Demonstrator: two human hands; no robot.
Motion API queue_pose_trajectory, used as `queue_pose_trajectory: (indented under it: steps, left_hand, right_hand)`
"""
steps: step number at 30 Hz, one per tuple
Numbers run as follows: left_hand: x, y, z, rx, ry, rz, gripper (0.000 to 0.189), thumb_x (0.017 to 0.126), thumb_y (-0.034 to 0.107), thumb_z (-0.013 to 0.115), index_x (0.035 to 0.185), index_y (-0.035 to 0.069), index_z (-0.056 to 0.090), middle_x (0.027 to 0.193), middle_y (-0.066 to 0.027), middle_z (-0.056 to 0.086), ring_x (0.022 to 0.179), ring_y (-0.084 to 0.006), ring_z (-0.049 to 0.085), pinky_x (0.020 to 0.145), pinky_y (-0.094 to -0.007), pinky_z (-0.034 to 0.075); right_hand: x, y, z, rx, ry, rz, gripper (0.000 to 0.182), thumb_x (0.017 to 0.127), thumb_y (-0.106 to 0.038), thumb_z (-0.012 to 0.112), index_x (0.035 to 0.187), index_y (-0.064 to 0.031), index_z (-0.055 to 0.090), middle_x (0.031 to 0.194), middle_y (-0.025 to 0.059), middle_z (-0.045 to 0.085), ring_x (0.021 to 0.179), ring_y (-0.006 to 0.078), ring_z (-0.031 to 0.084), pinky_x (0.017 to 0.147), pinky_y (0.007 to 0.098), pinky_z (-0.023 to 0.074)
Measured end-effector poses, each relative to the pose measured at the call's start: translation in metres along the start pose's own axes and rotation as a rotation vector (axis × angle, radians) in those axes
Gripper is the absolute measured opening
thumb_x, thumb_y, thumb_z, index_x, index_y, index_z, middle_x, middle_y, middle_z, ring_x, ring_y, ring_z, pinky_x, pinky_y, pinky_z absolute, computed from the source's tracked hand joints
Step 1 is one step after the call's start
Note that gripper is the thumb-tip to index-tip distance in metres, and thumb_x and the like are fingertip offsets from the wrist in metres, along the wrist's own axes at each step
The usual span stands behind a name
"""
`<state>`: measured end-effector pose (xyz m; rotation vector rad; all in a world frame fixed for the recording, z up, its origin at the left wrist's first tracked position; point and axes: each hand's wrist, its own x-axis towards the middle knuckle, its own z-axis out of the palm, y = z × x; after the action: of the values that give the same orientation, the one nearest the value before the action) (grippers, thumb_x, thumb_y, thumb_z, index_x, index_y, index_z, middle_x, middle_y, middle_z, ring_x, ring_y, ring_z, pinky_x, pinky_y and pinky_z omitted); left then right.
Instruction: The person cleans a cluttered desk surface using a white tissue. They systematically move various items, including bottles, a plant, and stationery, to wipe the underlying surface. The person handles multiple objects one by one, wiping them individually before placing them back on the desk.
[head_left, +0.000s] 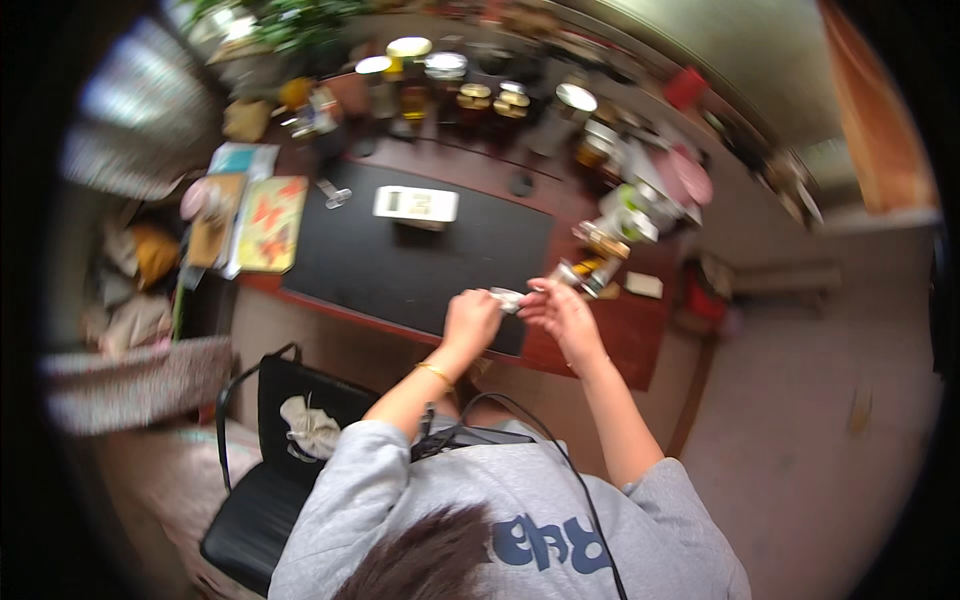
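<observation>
Over the front edge of the black desk mat (480, 247), my left hand (474, 321) is closed on a small whitish object (508, 300), too blurred to identify. My right hand (561, 319) is just to its right, fingers spread and curved, its fingertips near that object; whether they touch it I cannot tell. Beyond my hands a white box-like item with a dark panel (415, 204) rests on the mat. To the right of my right hand lie several small packets (592, 270) and a pale block (643, 285) on the red-brown wooden desk (626, 337).
Several lidded jars (450, 82) line the desk's back. A floral-covered book (271, 225) lies at the left, near a small clear item (336, 196). A black chair (262, 480) with a whitish cloth (309, 427) stands at the lower left. A black cable (574, 465) crosses my shirt.
</observation>
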<state>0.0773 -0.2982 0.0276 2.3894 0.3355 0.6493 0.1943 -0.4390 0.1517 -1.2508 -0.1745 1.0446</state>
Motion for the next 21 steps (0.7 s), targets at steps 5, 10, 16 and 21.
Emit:
queue_pose_trajectory:
  steps: [5, 10, 16, 21]
  left_hand:
    - [0.002, 0.000, 0.007, -0.058, -0.167, 0.052, 0.013, 0.083, 0.005, 0.070, 0.095, 0.004, 0.067, 0.091, -0.0127, 0.061, 0.086, -0.0352, 0.061, 0.076, -0.0465, 0.050]
    - [-0.002, 0.025, 0.023, -0.045, -0.248, 0.054, 0.017, 0.087, 0.003, 0.068, 0.104, 0.002, 0.067, 0.095, -0.0152, 0.064, 0.089, -0.0366, 0.062, 0.079, -0.0451, 0.051]
    - [-0.012, 0.055, 0.043, -0.092, -0.339, 0.079, 0.016, 0.086, 0.003, 0.069, 0.102, 0.001, 0.067, 0.094, -0.0159, 0.064, 0.089, -0.0374, 0.063, 0.080, -0.0446, 0.051]
    - [-0.012, 0.053, 0.047, -0.080, -0.339, 0.108, 0.016, 0.085, 0.004, 0.071, 0.101, 0.002, 0.067, 0.094, -0.0142, 0.064, 0.088, -0.0351, 0.063, 0.079, -0.0442, 0.052]
  right_hand:
    - [-0.088, 0.020, -0.158, -0.386, 0.857, -0.236, 0.034, 0.109, -0.031, 0.051, 0.121, -0.0024, 0.065, 0.100, 0.0071, 0.071, 0.088, 0.0141, 0.066, 0.078, 0.0293, 0.0533]
    - [-0.148, 0.091, -0.181, -0.297, 1.092, -0.175, 0.024, 0.105, -0.023, 0.060, 0.114, -0.0016, 0.067, 0.099, 0.0048, 0.070, 0.089, 0.0118, 0.065, 0.079, 0.0285, 0.0537]
    - [-0.125, 0.146, -0.137, -0.700, 1.038, -0.178, 0.023, 0.087, -0.022, 0.079, 0.095, -0.0021, 0.073, 0.084, 0.0091, 0.071, 0.073, 0.0209, 0.067, 0.067, 0.0348, 0.0537]
    - [-0.089, 0.136, -0.119, -0.872, 1.129, 0.038, 0.029, 0.083, -0.034, 0.081, 0.088, -0.0066, 0.072, 0.082, 0.0075, 0.069, 0.086, 0.0302, 0.066, 0.078, 0.0431, 0.0524]
